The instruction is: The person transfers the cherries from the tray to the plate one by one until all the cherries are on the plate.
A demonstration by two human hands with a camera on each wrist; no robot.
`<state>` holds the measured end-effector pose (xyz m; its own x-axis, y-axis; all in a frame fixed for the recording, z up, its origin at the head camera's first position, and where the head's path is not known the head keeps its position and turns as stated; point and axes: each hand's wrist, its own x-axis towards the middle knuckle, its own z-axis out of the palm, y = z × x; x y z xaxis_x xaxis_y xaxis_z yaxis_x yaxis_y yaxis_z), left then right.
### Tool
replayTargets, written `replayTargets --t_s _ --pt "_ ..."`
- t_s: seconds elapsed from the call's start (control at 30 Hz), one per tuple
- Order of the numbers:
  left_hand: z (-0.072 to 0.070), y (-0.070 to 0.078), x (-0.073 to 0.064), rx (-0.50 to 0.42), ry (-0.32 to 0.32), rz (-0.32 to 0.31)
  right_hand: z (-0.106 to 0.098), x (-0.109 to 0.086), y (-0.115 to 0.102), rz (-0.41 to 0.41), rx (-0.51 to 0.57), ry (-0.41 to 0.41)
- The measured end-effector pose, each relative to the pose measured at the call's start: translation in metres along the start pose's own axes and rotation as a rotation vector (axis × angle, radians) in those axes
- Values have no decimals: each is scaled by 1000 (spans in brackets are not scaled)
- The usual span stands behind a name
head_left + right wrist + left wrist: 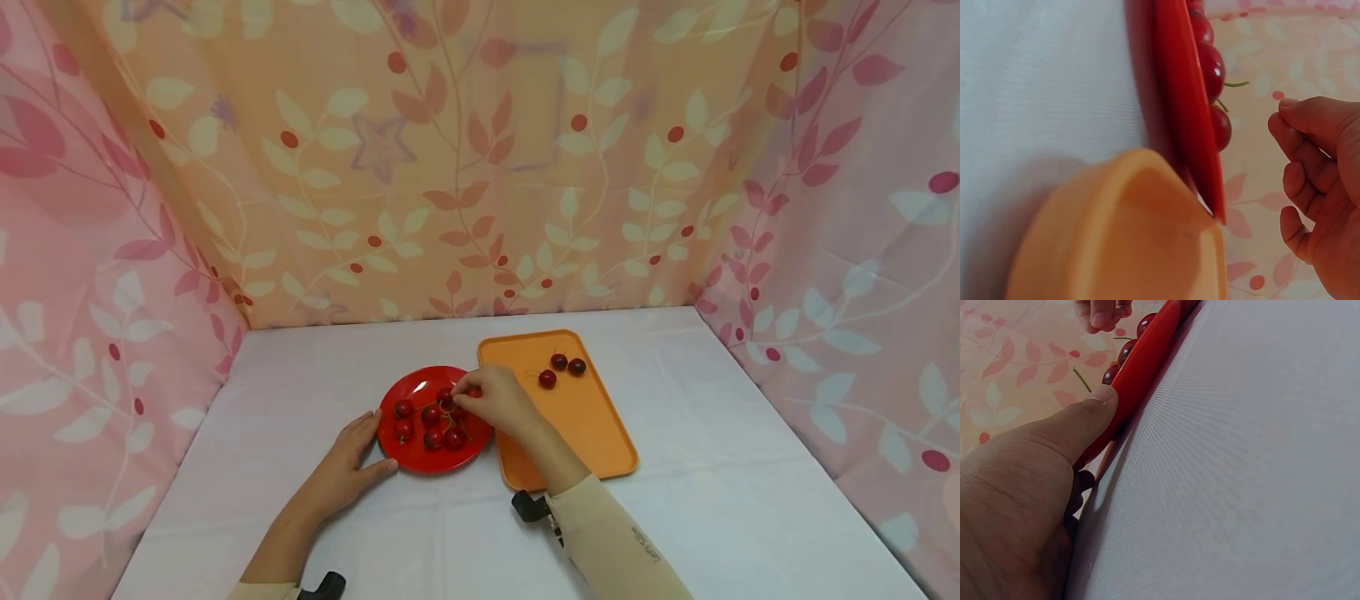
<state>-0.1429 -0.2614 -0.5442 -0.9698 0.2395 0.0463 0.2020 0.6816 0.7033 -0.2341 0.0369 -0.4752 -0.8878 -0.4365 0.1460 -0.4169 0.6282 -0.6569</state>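
A red plate point(415, 460) holds several dark red cherries point(433, 438) with green stems. My left hand point(341, 467) rests against its left side, fingers at the rim and the straight thumb point(1088, 419) touching the near edge. Over the plate's right part is my right hand point(498, 402). In the right wrist view its thumb and index fingertips come close together above the cherries, the other fingers loosely bent, and nothing shows between them. Three more cherries point(547, 379) lie on the orange tray point(581, 425) to the right.
The plate's right edge meets the tray's left rim, partly behind my right hand. Both stand on a table with a white cloth point(720, 467). Patterned fabric point(450, 167) hangs behind the table and along both sides.
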Motion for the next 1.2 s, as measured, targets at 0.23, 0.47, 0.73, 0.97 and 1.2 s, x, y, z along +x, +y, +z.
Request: replayTargets --t_s 0.23,0.47,0.73,0.97,1.2 --pt "0 1 0 7 -2 -3 -8 -5 -3 -44 -28 36" --pt "0 1 0 9 -3 -5 -21 -6 -6 -117 -68 60" --pt "0 0 0 0 -3 4 -36 -9 -7 -170 -144 94" --pt "0 0 0 8 -2 12 -50 -5 2 -187 -213 82" --pt "3 -4 0 10 9 35 -64 -1 18 -227 -286 89"
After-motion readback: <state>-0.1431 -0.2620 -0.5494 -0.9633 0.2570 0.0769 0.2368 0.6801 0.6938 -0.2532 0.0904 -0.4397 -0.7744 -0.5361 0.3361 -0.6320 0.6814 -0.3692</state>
